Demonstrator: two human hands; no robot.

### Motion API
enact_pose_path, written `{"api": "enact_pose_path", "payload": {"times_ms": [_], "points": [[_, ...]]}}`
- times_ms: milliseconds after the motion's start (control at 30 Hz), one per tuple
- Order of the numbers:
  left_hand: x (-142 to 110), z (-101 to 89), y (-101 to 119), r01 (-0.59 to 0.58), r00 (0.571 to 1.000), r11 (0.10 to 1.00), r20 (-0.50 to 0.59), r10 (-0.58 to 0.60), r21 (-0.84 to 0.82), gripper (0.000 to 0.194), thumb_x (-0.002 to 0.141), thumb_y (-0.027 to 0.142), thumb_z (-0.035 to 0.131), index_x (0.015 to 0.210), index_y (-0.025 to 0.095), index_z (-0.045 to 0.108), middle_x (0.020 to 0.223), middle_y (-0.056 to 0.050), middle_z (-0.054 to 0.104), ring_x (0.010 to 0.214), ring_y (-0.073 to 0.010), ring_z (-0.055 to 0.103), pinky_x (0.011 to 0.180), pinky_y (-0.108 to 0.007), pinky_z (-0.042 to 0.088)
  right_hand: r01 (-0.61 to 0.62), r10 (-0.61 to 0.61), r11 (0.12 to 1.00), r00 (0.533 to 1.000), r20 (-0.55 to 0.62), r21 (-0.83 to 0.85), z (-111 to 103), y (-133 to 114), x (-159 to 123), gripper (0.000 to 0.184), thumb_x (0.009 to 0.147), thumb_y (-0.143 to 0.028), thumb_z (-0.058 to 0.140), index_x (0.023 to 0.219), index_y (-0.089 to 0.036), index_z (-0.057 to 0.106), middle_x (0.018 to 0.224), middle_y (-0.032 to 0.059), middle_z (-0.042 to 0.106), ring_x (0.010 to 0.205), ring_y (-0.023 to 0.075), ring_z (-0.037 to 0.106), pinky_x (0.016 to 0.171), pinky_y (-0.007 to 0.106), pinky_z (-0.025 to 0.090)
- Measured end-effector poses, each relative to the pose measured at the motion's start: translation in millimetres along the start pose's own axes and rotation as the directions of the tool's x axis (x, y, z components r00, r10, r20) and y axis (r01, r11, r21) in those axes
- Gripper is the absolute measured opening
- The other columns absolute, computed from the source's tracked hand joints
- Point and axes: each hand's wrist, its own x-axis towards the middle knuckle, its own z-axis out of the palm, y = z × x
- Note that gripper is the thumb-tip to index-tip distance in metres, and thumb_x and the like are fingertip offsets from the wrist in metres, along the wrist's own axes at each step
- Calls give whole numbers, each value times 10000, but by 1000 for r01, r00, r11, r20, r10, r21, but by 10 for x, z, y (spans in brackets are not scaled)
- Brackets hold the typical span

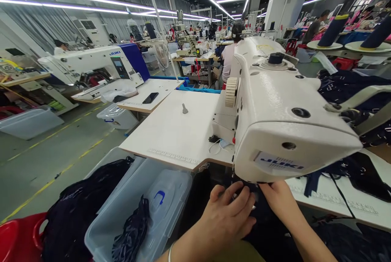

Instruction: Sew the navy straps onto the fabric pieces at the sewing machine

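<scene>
My left hand (227,211) is curled at the needle end of a white JUKI sewing machine (293,132), its fingers closed on dark navy fabric (259,223). Small pale, shiny bits show between those fingers, too small to name. On the other side of the needle area, my right hand (278,197) pinches the same dark fabric. Its fingertips are partly hidden under the machine head. The fabric hangs down between my wrists. Needle and presser foot cannot be made out.
On the white table (171,132) lies a small grey metal piece (185,109); a phone (150,98) rests farther back. A translucent bin (100,229) holding dark cloth (132,229) stands left. Dark straps (332,176) lie right. Ahead sits a co-worker (229,56).
</scene>
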Motion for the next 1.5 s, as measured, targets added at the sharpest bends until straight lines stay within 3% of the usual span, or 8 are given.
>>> {"api": "enact_pose_path", "payload": {"times_ms": [200, 400, 500, 667, 933, 1233, 1400, 1500], "points": [[13, 112, 27, 69, 998, 996, -14, -68, 51, 371, 919, 417, 572, 1216, 195, 595, 1151, -32, 629, 1178, -215, 516, 885, -332, 332, 233, -240, 968, 968, -69, -98, 48, 8, 176, 220, 791, -318, 503, 863, -231, 692, 921, 84, 742, 1060, 310, 633, 928, 425, 485], [48, 115, 59, 85, 995, 994, -50, -82, 71, 361, 926, 385, 535, 1208, 171, 604, 1149, -45, 620, 1160, -217, 515, 902, -339, 314, 227, -244, 963, 964, -106, -144, 100, 52, 273, 145, 735, -340, 540, 704, -266, 661, 726, 80, 718, 944, 339, 646, 885, 491, 492], [50, 126, 69, 89, 995, 994, -47, -86, 59, 368, 917, 374, 543, 1214, 165, 602, 1162, -42, 614, 1174, -221, 507, 914, -343, 307, 215, -234, 965, 965, -119, -151, 123, 64, 272, 191, 773, -365, 529, 685, -260, 660, 688, 104, 701, 968, 365, 628, 881, 539, 480], [48, 140, 73, 93, 995, 992, -45, -89, 81, 373, 913, 368, 548, 1222, 166, 601, 1169, -50, 603, 1177, -221, 511, 923, -333, 312, 202, -224, 967, 964, -146, -156, 156, 70, 226, 373, 869, -405, 385, 715, -239, 681, 720, 136, 712, 1030, 402, 592, 1013, 649, 309], [53, 144, 78, 90, 995, 992, -60, -84, 89, 373, 903, 363, 558, 1213, 164, 611, 1162, -52, 609, 1174, -228, 513, 915, -331, 313, 208, -228, 968, 962, -148, -141, 118, 58, 250, 295, 800, -477, 520, 690, -260, 686, 651, 101, 693, 943, 367, 639, 889, 521, 482], [55, 171, 103, 147, 983, 983, -125, -133, 106, 388, 870, 375, 556, 1180, 152, 627, 1123, -49, 638, 1123, -218, 543, 888, -334, 325, 192, -196, 980, 973, -124, -41, 134, 76, 200, 167, 763, -359, 566, 688, -258, 676, 688, 98, 693, 974, 375, 638, 814, 493, 523], [78, 227, 70, 152, 958, 985, -257, -128, 78, 338, 859, 372, 540, 1093, 161, 661, 1040, -35, 681, 1013, -223, 605, 859, -363, 338, 183, -180, 983, 975, -131, 11, 162, 83, 143, 225, 815, -356, 531, 861, -222, 705, 782, 83, 716, 1003, 323, 640, 871, 429, 510], [99, 247, 37, 154, 935, 986, -333, -123, 68, 318, 886, 376, 508, 1061, 163, 667, 977, -28, 699, 952, -220, 624, 825, -370, 346, 63, -34, 986, 982, -184, 155, 243, 216, 101, 318, 846, -414, 514, 1001, -183, 668, 895, 80, 720, 1039, 292, 616, 917, 405, 475]]}}
